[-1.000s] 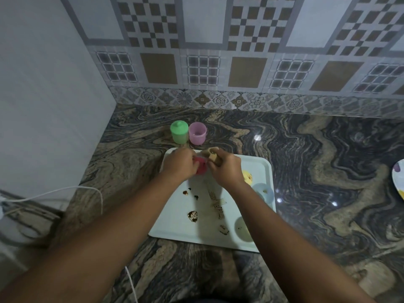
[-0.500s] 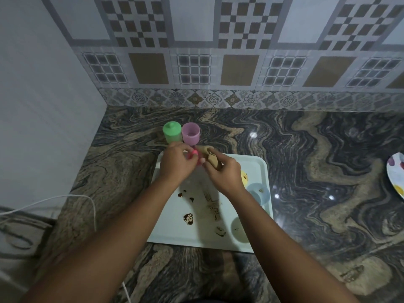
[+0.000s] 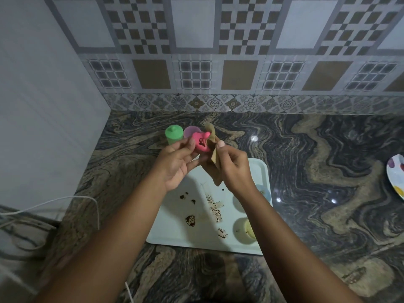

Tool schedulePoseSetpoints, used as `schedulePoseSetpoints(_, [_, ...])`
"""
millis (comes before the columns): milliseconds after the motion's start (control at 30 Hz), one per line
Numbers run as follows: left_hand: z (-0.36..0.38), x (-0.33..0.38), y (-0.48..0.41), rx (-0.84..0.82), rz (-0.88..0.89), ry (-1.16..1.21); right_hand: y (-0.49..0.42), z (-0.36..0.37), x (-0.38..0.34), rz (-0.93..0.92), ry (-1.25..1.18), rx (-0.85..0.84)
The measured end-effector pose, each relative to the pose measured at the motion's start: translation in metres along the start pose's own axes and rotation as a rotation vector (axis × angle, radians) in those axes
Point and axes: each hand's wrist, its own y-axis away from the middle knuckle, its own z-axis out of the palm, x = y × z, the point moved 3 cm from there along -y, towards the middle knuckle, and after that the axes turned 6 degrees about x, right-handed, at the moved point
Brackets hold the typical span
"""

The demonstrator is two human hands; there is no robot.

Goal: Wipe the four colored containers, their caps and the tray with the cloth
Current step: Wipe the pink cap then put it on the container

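My left hand [image 3: 177,162] pinches a pink cap [image 3: 201,143] with dark smears, lifted above the far edge of the tray. Against the cap's right side my right hand [image 3: 232,166] grips a tan cloth [image 3: 215,158]. The pale tray [image 3: 175,235] carries brown stains. A capped green container [image 3: 173,134] and an open purple container [image 3: 189,131] stand on the counter beyond the tray. On the tray's right side sit a yellow piece [image 3: 248,230] and a blue piece [image 3: 265,191], both partly hidden by my right arm.
The counter is dark marbled stone, bounded by a tiled wall at the back and a plain wall on the left. A white cable [image 3: 54,202] trails over the left edge. A spotted plate [image 3: 395,176] pokes in at the far right.
Both hands have lifted from the tray with the pink cap and the cloth. The cap's stained side now faces me. The camera has tilted so the tray sits lower in view.
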Motion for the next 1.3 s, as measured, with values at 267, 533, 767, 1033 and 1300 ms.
schedulePoseSetpoints(267, [0.016,0.006,0.023,-0.093,0.191,-0.089,0.001,0.002,-0.011,-0.14,0.087,0.026])
schedulePoseSetpoints(533, [0.02,0.007,0.036,-0.054,0.148,-0.076,0.003,0.0,-0.026,-0.148,0.049,0.066])
schedulePoseSetpoints(767, [0.026,0.006,0.046,0.026,0.139,0.053,0.01,-0.003,-0.037,-0.031,-0.075,0.042])
schedulePoseSetpoints(1033, [0.025,0.007,0.055,-0.063,0.189,-0.083,0.017,-0.001,-0.05,-0.232,0.149,-0.038])
schedulePoseSetpoints(1300, [0.021,0.007,0.056,0.047,0.095,0.007,0.027,-0.007,-0.049,-0.312,0.307,0.038])
